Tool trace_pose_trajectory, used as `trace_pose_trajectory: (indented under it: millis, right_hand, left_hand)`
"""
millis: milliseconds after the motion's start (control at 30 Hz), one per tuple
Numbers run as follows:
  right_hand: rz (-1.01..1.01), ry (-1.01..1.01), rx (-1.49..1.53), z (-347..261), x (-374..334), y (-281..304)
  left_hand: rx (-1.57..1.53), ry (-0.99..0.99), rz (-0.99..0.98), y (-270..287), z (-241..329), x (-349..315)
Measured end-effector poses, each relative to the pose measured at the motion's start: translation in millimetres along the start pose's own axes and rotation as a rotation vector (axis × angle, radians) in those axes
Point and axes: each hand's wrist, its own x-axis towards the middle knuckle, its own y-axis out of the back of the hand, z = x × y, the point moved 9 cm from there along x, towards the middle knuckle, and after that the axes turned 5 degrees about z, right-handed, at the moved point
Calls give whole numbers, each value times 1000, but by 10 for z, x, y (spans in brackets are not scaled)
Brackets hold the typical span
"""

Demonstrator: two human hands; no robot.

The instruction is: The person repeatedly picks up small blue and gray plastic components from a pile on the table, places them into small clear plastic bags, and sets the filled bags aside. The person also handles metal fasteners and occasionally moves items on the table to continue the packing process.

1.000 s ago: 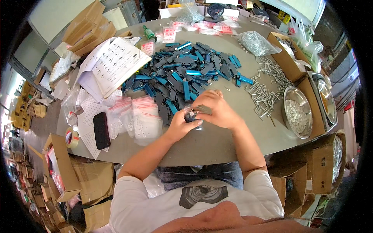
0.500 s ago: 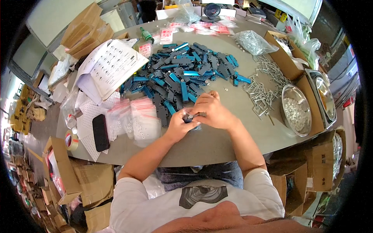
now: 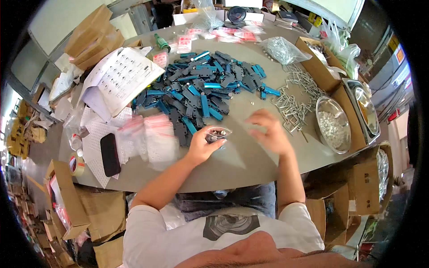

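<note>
In my left hand [image 3: 201, 146] is a small clear plastic bag [image 3: 220, 132], its mouth held open, with small dark and metallic parts inside. My right hand [image 3: 271, 133] hovers over the table to the right of the bag, blurred by motion, its thumb and fingers apart and nothing visible in them. Beyond both hands spreads a large pile of dark grey and blue oblong parts [image 3: 203, 85]. Nearest the right hand on its far side lie bent metal rods [image 3: 290, 105]. A stack of flat zip bags [image 3: 161, 140] rests left of my left hand.
At the right stand a steel bowl [image 3: 318, 127] of small white pieces and a cardboard box [image 3: 321, 73]. A bag of metal hardware [image 3: 284, 50] lies behind the rods. To the left are printed sheets [image 3: 127, 78], a black phone [image 3: 110, 154] and a tape roll [image 3: 77, 164].
My right hand has left the bag and moved right, its fingers spreading. The left hand keeps hold of the bag, whose mouth now shows open. The view has shifted slightly.
</note>
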Motion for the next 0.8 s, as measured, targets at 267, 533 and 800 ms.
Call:
trace_pose_trajectory:
  millis: [267,533,800]
  right_hand:
    - [44,226,-362,-470,14,-562]
    - [38,166,-134,-431,-65,-500]
    - [357,-368,-857,909,-784,734]
  left_hand:
    - [12,-72,55,13,123,-7]
    - [-30,-74,44,16,24,-9]
    - [-15,-6,-48,-82,52,-31]
